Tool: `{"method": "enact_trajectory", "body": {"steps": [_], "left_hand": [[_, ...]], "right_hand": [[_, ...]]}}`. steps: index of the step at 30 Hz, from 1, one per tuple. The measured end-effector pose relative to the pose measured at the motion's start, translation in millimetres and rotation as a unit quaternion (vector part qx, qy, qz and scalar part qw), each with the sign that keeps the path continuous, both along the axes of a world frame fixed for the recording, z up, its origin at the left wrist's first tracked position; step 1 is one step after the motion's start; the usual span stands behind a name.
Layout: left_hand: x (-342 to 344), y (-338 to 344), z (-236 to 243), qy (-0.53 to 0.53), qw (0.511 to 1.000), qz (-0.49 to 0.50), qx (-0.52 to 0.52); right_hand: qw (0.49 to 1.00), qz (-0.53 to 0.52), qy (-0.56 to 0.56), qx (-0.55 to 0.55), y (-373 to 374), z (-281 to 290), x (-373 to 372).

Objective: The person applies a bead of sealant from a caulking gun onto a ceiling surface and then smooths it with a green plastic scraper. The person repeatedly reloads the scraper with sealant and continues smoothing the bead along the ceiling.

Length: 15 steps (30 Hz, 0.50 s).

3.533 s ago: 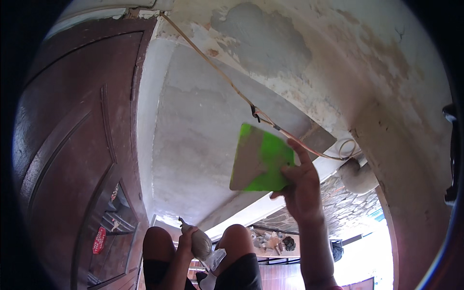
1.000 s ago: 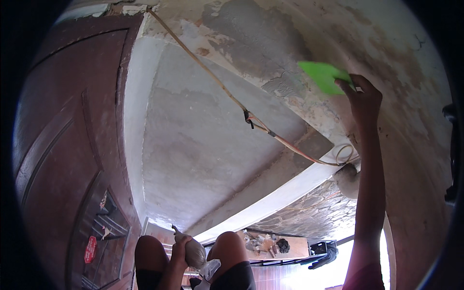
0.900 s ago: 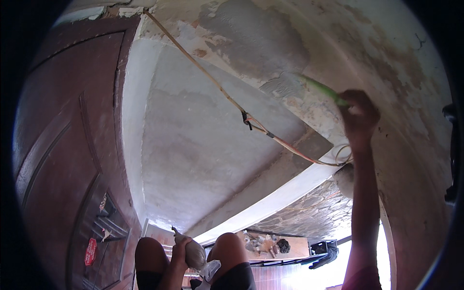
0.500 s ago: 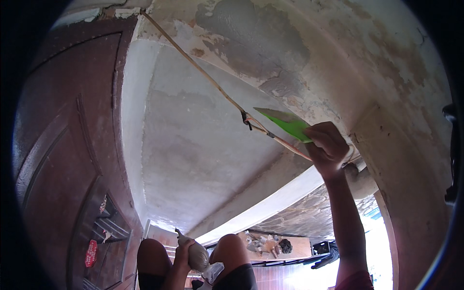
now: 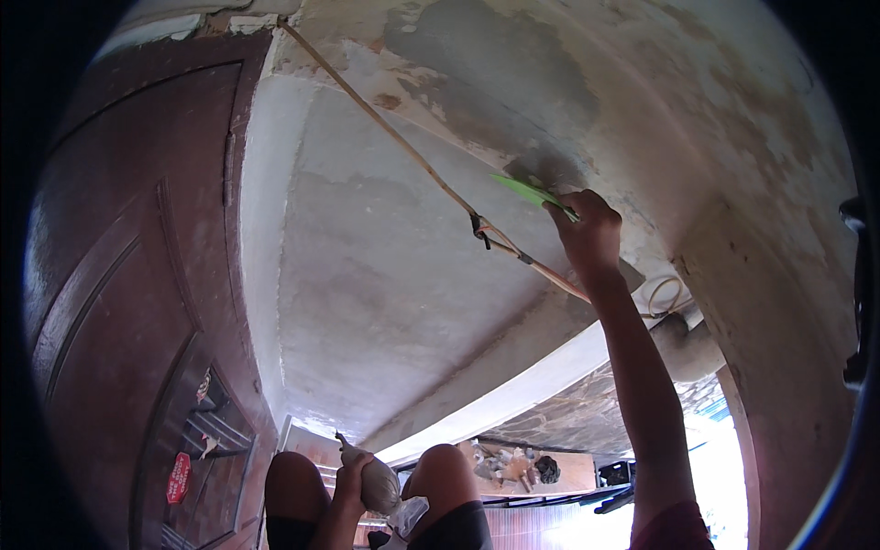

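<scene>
Spreader (image 5: 529,192), thin and green, is slanting between 1 and 2 o'clock, and my right hand (image 5: 591,225) is pinching its near edge. My left hand (image 5: 350,481), well apart near 7 o'clock, is clamping round a clear bag (image 5: 380,488) of grey material. The bag is looking fairly full, so I am judging that supply is not running short.

A grey patch (image 5: 504,60) on the wall (image 5: 637,101), between 12 and 1 o'clock, is looking flat and largely smooth; I am counting that part as covered. Its dark lower end, just beside the spreader, is seemingly the spot being worked; whether the spreader is touching it, I cannot tell. Toward 2 o'clock the wall is showing brown stains (image 5: 747,105) and no grey coat. I am judging the work partway along, though how much wall is needing coverage is not showing. A cable (image 5: 394,133) is crossing near 11 o'clock.
</scene>
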<state>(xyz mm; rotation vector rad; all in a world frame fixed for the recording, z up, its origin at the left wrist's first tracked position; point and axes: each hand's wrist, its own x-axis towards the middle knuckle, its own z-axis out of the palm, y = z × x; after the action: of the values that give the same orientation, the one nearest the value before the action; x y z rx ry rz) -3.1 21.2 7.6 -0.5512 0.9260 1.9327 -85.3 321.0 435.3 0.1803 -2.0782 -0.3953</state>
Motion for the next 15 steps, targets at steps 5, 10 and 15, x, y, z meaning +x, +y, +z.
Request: {"method": "enact_trajectory", "body": {"steps": [5, 10, 15], "left_hand": [[-2.6, -1.0, 3.6, -0.007, 1.000, -0.004, -0.014], [-0.9, -3.0, 10.4, 0.000, 1.000, 0.001, -0.012], [1.1, 0.7, 4.8, 0.008, 1.000, 0.021, -0.014]], "right_hand": [[1.000, 0.002, 0.011, 0.013, -3.0, 3.4, 11.4], [1.000, -0.001, 0.009, 0.018, -5.1, 9.0, 25.4], [0.999, 0.008, 0.021, 0.035, -8.2, 13.5, 33.6]]}}
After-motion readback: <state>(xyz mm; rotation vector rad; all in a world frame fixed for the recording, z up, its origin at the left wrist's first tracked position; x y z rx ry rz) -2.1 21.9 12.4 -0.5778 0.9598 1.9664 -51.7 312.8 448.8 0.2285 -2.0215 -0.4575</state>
